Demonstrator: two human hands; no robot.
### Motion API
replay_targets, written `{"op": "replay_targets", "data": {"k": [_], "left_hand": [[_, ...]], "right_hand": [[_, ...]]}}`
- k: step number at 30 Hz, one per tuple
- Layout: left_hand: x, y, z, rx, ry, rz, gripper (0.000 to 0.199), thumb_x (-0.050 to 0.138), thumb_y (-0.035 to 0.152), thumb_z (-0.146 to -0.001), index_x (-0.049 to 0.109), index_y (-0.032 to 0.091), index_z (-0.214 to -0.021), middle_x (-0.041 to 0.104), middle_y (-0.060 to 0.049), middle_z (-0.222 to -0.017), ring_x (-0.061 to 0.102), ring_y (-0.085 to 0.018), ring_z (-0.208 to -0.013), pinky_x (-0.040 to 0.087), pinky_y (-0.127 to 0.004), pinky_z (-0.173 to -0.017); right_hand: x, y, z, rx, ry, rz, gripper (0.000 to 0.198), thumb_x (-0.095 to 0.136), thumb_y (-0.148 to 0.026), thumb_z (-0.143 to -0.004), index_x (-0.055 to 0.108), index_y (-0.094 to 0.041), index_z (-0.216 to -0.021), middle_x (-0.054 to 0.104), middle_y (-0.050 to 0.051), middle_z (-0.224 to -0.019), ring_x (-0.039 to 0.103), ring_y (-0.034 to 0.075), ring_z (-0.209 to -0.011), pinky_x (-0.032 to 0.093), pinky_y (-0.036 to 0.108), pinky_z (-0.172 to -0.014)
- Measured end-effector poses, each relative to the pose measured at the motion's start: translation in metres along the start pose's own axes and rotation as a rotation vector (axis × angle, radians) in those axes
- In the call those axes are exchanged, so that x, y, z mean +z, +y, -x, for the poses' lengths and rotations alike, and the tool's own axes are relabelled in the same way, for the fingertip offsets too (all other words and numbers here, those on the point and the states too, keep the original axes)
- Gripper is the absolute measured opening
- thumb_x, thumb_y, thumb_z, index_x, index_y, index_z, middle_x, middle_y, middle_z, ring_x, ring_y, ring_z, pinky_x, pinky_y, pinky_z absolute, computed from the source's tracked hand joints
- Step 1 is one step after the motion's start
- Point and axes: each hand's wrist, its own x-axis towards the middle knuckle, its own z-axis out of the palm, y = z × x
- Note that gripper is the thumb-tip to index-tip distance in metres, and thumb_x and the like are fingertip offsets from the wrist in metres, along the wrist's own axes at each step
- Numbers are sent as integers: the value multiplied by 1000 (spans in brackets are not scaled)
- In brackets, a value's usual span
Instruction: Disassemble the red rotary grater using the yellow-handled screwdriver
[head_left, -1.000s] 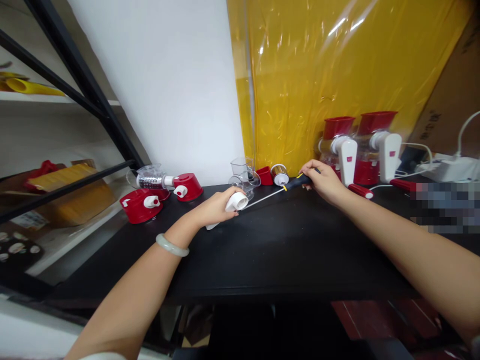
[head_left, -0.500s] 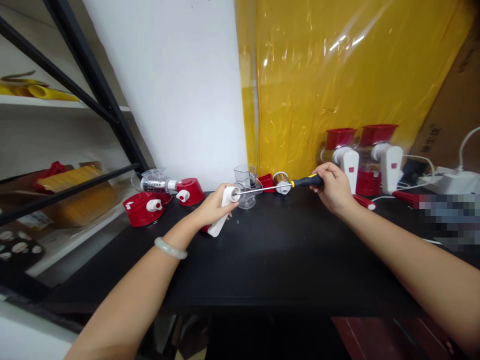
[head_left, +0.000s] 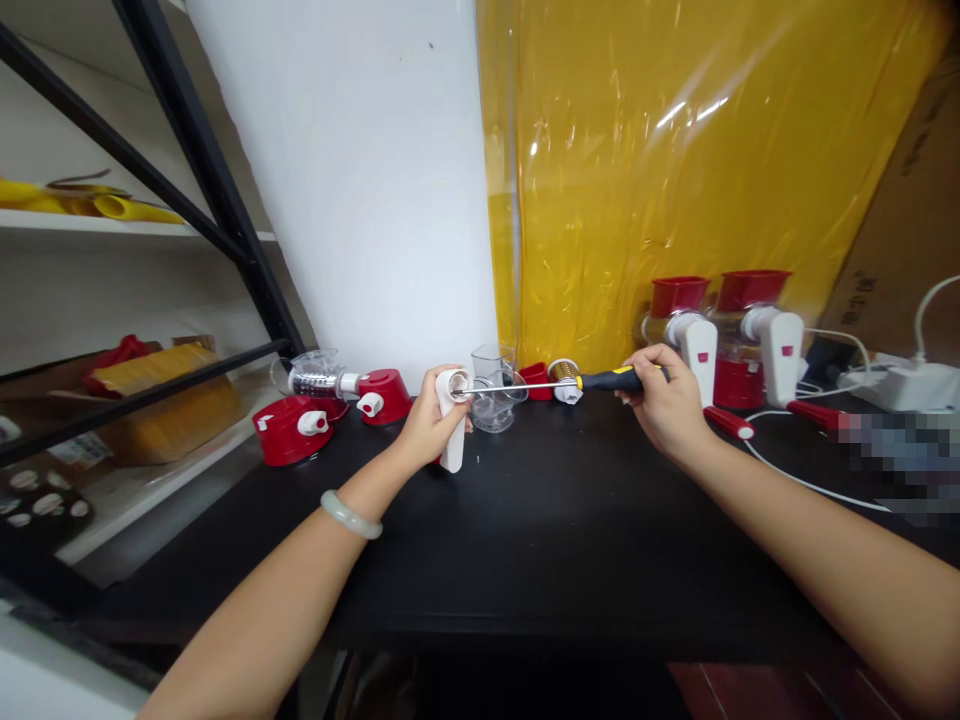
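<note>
My left hand (head_left: 429, 425) is closed around a white crank handle (head_left: 454, 447), its round socket turned toward the right. In my right hand (head_left: 667, 396) is a screwdriver (head_left: 609, 380) with a black and yellow grip, held level. Its long shaft reaches left, and the tip is at the socket's opening; how deep it sits I cannot tell. Just behind the crank stands a clear plastic grater housing (head_left: 495, 400). Beside that lie a red part (head_left: 535, 380) and a metal grating drum (head_left: 564, 378) with a white end.
Red grater bases (head_left: 291, 432) and a clear housing with a drum (head_left: 315, 376) stand at the left. Two assembled rotary graters (head_left: 750, 350) stand at the right, near a white power strip (head_left: 911, 372) and cables. A black shelf frame (head_left: 225, 200) borders the left side.
The crank has turned more upright in my left hand and shifted slightly left. My right hand and the screwdriver have tilted a little, with the tip still at the socket. The camera view has shifted slightly.
</note>
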Motion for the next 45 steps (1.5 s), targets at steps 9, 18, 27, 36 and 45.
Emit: {"op": "replay_targets", "data": {"k": [9,18,27,36,45], "left_hand": [[1,-1,0,34,25,-64,52,58,38,-86,31,23,-127,57,-1,-88,65,-16,-64,56,-36,-65],[-6,-6,-1,119,224,-300,53,51,28,-88,26,17,-134,60,0,-78,67,-18,-67,53,-35,-71],[-6,-10,1,184,409,-552,62,57,22,-80,32,16,-136,65,-13,-104,68,-22,-75,53,-38,-75],[-13,-15,-3,203,423,-558,59,57,20,-80,34,15,-134,62,-13,-105,67,-20,-71,54,-36,-70],[-16,-26,-8,197,384,-388,53,55,19,-82,35,18,-131,60,-1,-83,64,-16,-57,52,-31,-60]], "right_hand": [[3,-13,7,-110,96,47,20,59,-44,-87,53,-25,-81,54,-2,-67,52,14,-52,43,27,-50],[2,-28,26,-387,45,300,17,56,-42,-88,58,-25,-88,62,4,-76,60,19,-67,48,33,-64],[-3,-27,18,-299,-88,148,27,50,-48,-94,59,-23,-90,56,-2,-59,51,13,-42,38,26,-41],[-4,-36,17,-486,-82,318,12,58,-36,-91,58,-24,-92,59,0,-72,57,15,-55,45,30,-53],[8,-37,18,-838,-110,285,38,73,-22,-76,49,-29,-105,57,4,-93,59,22,-83,52,41,-70]]}}
